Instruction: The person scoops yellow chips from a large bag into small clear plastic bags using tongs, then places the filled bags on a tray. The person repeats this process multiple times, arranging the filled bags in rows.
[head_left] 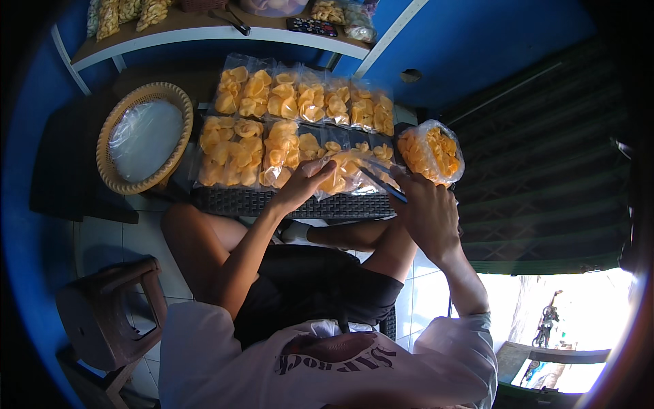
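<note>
My left hand pinches the edge of a clear plastic bag at the near right of the table. My right hand is closed round a pair of long, thin tongs, whose tips point left towards that bag's mouth. Whether the tips hold a chip is hard to make out. Two rows of clear bags filled with round orange chips cover the table beyond my hands. Just past my right hand stands a larger open plastic bag of loose orange chips.
A woven basket with flat clear plastic bags stands left of the dark woven table. A shelf holds snack packs, another pair of tongs and a dark patterned phone. A brown stool is at lower left.
</note>
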A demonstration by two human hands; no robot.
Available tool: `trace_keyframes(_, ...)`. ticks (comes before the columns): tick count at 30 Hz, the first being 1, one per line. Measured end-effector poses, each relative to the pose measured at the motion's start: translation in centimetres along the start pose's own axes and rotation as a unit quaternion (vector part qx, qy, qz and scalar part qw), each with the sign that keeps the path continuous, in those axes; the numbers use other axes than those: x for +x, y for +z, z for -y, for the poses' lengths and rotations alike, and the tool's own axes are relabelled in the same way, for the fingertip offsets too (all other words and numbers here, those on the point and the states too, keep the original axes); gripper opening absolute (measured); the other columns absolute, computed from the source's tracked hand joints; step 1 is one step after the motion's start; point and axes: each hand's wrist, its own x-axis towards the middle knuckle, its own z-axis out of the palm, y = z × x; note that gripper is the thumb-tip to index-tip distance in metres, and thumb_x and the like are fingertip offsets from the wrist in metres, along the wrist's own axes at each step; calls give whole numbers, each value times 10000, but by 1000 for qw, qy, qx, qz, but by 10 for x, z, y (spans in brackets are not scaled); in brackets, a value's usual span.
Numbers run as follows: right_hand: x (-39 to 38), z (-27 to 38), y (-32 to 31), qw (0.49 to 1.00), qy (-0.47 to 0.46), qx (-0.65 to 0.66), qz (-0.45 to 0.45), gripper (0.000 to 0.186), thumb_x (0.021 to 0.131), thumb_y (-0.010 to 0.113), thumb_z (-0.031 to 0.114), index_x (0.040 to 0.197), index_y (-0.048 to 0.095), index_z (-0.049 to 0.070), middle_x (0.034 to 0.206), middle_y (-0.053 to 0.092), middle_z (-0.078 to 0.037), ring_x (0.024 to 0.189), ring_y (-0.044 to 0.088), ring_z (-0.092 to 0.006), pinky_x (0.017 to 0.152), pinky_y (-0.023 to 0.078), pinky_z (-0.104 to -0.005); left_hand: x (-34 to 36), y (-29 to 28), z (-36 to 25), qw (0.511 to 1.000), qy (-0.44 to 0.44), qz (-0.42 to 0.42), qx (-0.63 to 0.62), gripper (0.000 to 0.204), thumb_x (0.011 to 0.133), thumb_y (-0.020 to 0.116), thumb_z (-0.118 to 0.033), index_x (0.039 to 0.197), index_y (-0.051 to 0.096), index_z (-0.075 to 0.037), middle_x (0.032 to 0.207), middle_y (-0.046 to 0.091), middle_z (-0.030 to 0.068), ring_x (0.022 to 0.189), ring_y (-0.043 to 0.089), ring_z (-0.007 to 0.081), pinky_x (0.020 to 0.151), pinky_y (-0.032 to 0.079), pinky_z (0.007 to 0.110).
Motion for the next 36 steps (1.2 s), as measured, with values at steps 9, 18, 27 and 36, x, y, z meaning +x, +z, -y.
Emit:
trace_keyframes(9,-2,0,12,999,-15,-32,-37,411,872,709,236,1263,633,135,988,704,-124,777,717,-351,682,583,-460,5,3,-5,994,97,-32,41,508,972,679,-251,1414,535,-46,1395,568,74,1267,533,166,1077,412,318)
trace_keyframes(18,-1,2,9,996,-4,-71,-53,402,876,702,231,1258,634,128,999,691,-125,749,715,-346,659,582,-455,-1,6,-20,993,104,2,-62,759,862,733,16,1519,370,-95,1537,413,86,1373,460,198,1091,491,340)
trace_keyframes(27,-5,4,7,995,0,-79,-58,424,877,703,229,1277,613,120,985,689,-119,725,710,-338,649,578,-449,3,4,-14,983,157,48,-76,812,895,725,-67,1562,268,-140,1603,319,108,1458,350,231,1082,500,367)
trace_keyframes(36,-7,2,4,993,-20,-97,-59,417,858,721,231,1250,632,122,978,691,-119,721,713,-331,647,577,-437,2,10,-10,982,179,26,-53,739,949,676,-107,1558,261,-159,1601,332,106,1467,344,235,1083,483,370)
